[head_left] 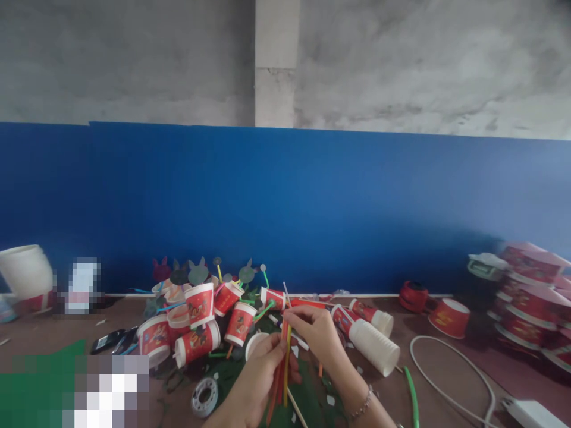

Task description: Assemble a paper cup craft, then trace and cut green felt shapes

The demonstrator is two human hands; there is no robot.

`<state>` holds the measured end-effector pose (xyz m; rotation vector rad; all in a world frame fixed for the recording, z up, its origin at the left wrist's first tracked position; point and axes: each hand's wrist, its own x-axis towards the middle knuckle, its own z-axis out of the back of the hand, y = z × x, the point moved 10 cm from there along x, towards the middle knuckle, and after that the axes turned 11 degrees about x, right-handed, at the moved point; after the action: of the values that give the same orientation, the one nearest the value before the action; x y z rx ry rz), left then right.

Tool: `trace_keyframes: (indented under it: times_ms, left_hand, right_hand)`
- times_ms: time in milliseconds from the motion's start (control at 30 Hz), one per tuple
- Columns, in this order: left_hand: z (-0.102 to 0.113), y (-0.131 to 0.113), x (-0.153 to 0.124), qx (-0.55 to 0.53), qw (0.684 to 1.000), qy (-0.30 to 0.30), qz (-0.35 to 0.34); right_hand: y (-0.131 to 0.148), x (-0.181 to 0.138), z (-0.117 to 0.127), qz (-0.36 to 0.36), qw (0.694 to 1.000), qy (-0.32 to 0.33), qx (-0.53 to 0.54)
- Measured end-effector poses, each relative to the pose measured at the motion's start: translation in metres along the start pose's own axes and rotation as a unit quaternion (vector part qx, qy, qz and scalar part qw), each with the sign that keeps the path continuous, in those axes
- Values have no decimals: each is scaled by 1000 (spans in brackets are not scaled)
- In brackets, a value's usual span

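My left hand (257, 380) is closed round a bundle of coloured straws (282, 373), red, orange and yellow, held upright low in the middle of the view. My right hand (317, 330), with a bracelet at the wrist, pinches the upper part of the same bundle with fingers and thumb. Just behind the hands lies a heap of red printed paper cups (199, 321), some with straws and dark cut-out shapes stuck in them. A stack of white cups (373, 346) lies on its side to the right of my right hand.
A tape roll (204, 396) lies left of my left wrist. A white cable (450, 374) loops at the right, near stacked red bowls (530, 297) and a red tape dispenser (413, 295). A white bucket (25, 270) stands far left. A blue wall panel (285, 202) backs the brown table.
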<state>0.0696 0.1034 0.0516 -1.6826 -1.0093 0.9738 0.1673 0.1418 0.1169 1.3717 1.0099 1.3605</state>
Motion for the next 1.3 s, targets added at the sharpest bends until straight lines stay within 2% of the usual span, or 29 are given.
trace_keyframes:
  times_ms: [200, 367, 500, 633, 733, 1167, 1300]
  left_hand:
    - [0, 1, 0, 9, 1000, 4, -2]
    - [-6, -4, -2, -25, 999, 23, -11]
    - [-5, -6, 0, -20, 999, 21, -15]
    - [-3, -6, -1, 4, 1000, 14, -15]
    - [-4, -5, -2, 23, 999, 16, -20]
    - [-7, -1, 2, 52, 998, 35, -24]
    - [-9, 0, -1, 61, 997, 43, -20]
  right_hand:
    - [3, -1, -2, 31, 999, 7, -14]
    - [1, -3, -6, 34, 999, 17, -2]
    - [-3, -3, -8, -12, 999, 34, 41]
    - [-8, -7, -18, -78, 990, 97, 64]
    - [-11, -9, -24, -96, 986, 129, 52]
    - [-17, -8, -18, -114, 987, 94, 62]
    - [-17, -8, -18, -114, 986, 106, 61]
